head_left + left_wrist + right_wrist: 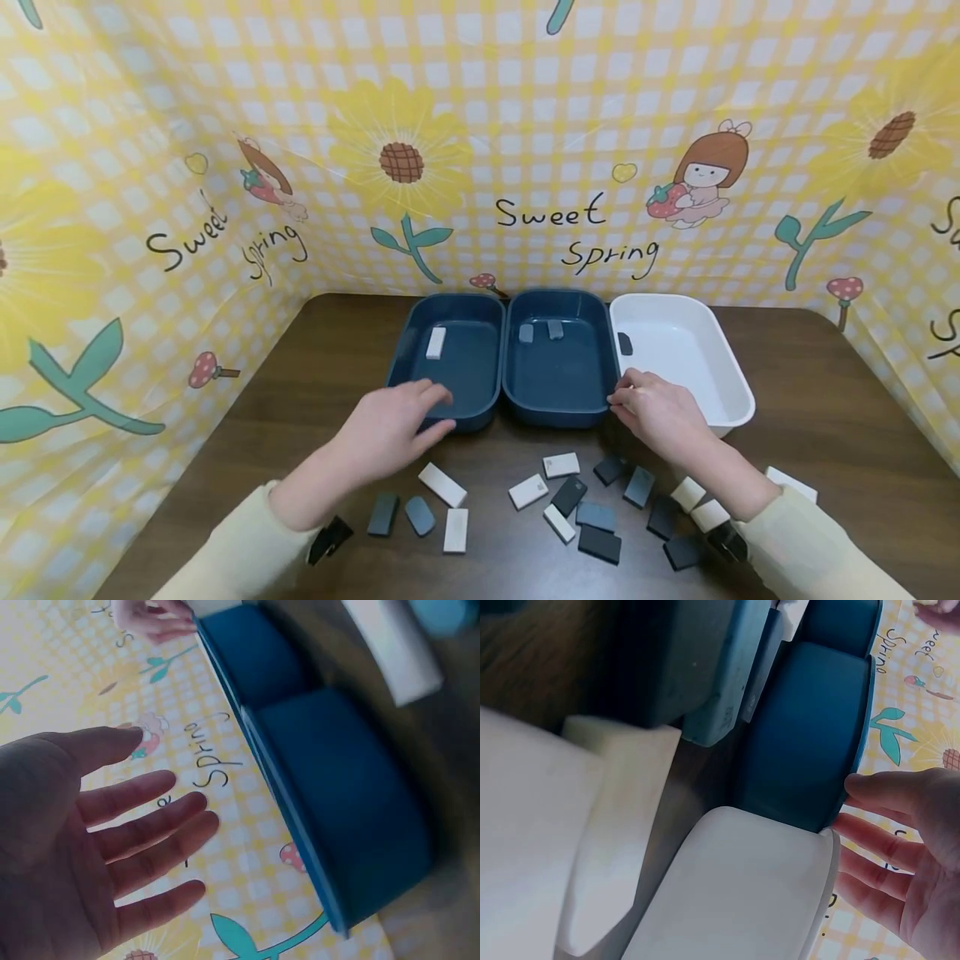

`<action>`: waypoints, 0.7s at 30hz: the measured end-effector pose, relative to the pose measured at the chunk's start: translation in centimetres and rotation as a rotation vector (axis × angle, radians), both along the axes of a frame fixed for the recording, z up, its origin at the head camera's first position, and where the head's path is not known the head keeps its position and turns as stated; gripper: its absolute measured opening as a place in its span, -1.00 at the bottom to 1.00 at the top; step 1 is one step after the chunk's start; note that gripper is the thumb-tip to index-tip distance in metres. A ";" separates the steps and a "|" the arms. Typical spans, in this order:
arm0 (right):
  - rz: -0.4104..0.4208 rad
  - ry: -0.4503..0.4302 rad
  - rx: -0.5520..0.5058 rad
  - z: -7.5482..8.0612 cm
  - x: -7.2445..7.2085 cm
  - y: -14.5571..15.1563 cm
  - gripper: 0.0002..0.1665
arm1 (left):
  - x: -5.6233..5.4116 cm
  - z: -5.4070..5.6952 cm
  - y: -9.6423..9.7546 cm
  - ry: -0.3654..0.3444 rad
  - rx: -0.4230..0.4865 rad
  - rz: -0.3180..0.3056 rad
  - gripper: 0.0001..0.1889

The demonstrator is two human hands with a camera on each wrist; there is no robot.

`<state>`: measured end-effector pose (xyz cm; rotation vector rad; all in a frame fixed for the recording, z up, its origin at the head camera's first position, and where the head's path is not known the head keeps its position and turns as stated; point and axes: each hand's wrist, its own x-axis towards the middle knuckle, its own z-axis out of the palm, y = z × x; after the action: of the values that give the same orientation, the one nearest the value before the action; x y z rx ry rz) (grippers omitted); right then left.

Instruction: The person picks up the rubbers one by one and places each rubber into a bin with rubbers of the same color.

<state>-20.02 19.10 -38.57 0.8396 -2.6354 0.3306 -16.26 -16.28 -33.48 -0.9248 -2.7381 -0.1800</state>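
Note:
My left hand [397,425] hovers by the near rim of the left dark blue bin [395,367], its fingers spread and holding nothing in the left wrist view. A white block [436,342] lies inside that bin. At the near corner where the middle blue bin [555,414] meets the white bin [738,383], my right hand [663,412] has its fingertips by the rims. No object shows in it; whether it touches a rim I cannot tell. Two grey-blue blocks [555,330] lie in the middle bin. A dark block [625,343] is in the white bin.
Several white, grey-blue and black blocks lie in front of the bins, among them a white block [442,485], a rounded blue block [420,516] and a black block [599,544]. A yellow checked cloth [480,150] hangs behind the brown table [330,358].

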 end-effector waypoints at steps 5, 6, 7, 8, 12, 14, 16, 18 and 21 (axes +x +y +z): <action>-0.007 -0.003 -0.005 -0.1 0.1 0.0 -0.84 | 2.0 -1.6 -0.2 -0.050 -0.005 -0.003 -0.77; -0.008 -0.005 -0.005 -0.1 0.1 -0.1 -0.85 | 2.3 -1.9 -0.2 -0.059 -0.006 -0.001 -0.78; -0.011 -0.004 -0.004 -0.2 0.1 0.0 -0.85 | 2.5 -2.2 -0.2 -0.066 -0.008 0.000 -0.78; -0.014 -0.005 -0.004 -0.2 0.1 0.0 -0.85 | 2.7 -2.5 -0.2 -0.075 -0.012 0.005 -0.78; -0.026 -0.008 -0.005 -0.2 0.3 0.1 -0.85 | 3.3 -3.6 -0.3 -0.072 -0.073 0.026 -0.74; -0.027 -0.008 -0.007 -0.2 0.3 0.2 -0.85 | 3.6 -4.1 -0.4 -0.059 -0.114 0.041 -0.71; -0.024 -0.008 -0.008 -0.2 0.3 0.1 -0.85 | 3.9 -4.7 -0.4 -0.056 -0.148 0.061 -0.69; -0.020 -0.009 -0.007 -0.2 0.3 0.0 -0.85 | 4.1 -5.1 -0.4 -0.071 -0.167 0.088 -0.66; -0.021 -0.007 -0.007 -0.1 0.2 -0.1 -0.86 | 4.2 -5.6 -0.2 -0.125 -0.180 0.131 -0.59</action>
<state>-19.81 18.96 -38.70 0.8099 -2.6458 0.3380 -12.06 -16.50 -39.08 -0.7974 -2.9583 0.0355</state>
